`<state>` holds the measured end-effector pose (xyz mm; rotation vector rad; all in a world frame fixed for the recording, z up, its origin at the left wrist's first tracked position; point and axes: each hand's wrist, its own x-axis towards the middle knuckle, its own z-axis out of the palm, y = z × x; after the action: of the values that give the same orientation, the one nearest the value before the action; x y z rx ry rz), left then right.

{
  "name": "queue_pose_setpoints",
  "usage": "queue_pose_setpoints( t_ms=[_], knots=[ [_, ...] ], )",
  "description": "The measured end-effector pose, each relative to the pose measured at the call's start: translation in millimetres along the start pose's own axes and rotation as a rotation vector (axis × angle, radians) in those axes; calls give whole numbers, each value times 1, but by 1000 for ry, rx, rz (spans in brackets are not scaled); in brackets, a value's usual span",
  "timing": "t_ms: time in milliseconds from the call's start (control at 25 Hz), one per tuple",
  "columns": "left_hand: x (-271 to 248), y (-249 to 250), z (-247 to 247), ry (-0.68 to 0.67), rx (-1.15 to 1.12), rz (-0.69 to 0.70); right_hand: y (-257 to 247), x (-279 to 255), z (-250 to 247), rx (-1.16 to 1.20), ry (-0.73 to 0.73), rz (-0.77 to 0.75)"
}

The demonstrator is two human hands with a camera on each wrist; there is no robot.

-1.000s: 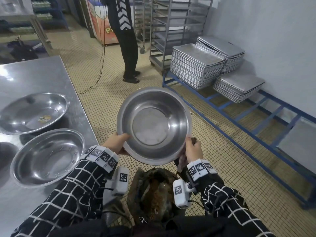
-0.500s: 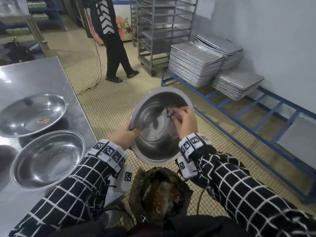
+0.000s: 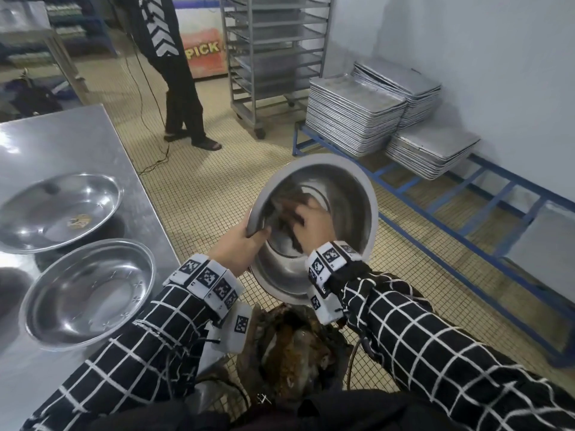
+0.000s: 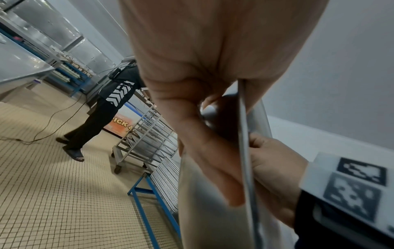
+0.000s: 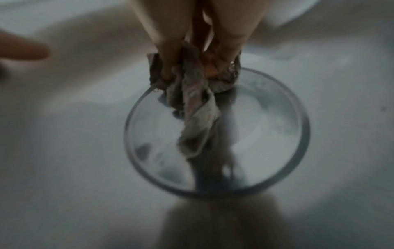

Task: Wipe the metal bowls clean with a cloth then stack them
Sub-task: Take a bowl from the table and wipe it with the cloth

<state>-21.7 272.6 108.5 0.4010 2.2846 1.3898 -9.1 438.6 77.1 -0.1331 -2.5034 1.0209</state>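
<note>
I hold a deep metal bowl (image 3: 348, 194) tilted toward me above the tiled floor. My left hand (image 3: 241, 245) grips its near-left rim (image 4: 245, 151), thumb inside the bowl. My right hand (image 3: 311, 227) is inside the bowl and presses a crumpled greyish-brown cloth (image 3: 287, 209) against the inner wall. In the right wrist view the fingers (image 5: 170, 55) clutch the cloth (image 5: 196, 107) over the bowl's flat bottom (image 5: 266, 134). Two shallower metal bowls sit on the steel table at my left, one farther (image 3: 59, 209) and one nearer (image 3: 88, 290).
The steel table (image 3: 62, 144) fills the left side. A person (image 3: 174, 73) stands on the floor beyond, with a cable trailing. Stacked metal trays (image 3: 357, 119) rest on a low blue frame (image 3: 451, 231) along the right wall. A wheeled rack (image 3: 273, 51) stands behind. A dirty bin (image 3: 295, 346) sits below my hands.
My right hand left the bowl's rim, went inside with the cloth and now rubs farther left along the wall. The bowl has tilted more; the left hand keeps its grip.
</note>
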Motion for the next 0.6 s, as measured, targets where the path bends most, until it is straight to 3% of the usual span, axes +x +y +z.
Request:
queue_pose_setpoints(
  t_ms=[120,240,320,400,520,600],
  knots=[
    [3,0,-6,15,-35,8,5,-16,12,-46,-306,-93],
    [2,4,-12,45,-72,25,14,-23,4,-71,-456,-26],
    [1,4,-16,47,-48,19,24,-21,-12,-241,-552,-99],
    [2,1,-18,38,0,7,32,-13,-31,-313,-457,-71],
    [3,0,-18,41,29,16,37,13,-45,-252,-47,-24],
    [3,3,-17,46,10,8,40,21,-44,-344,-48,-16]
  ],
)
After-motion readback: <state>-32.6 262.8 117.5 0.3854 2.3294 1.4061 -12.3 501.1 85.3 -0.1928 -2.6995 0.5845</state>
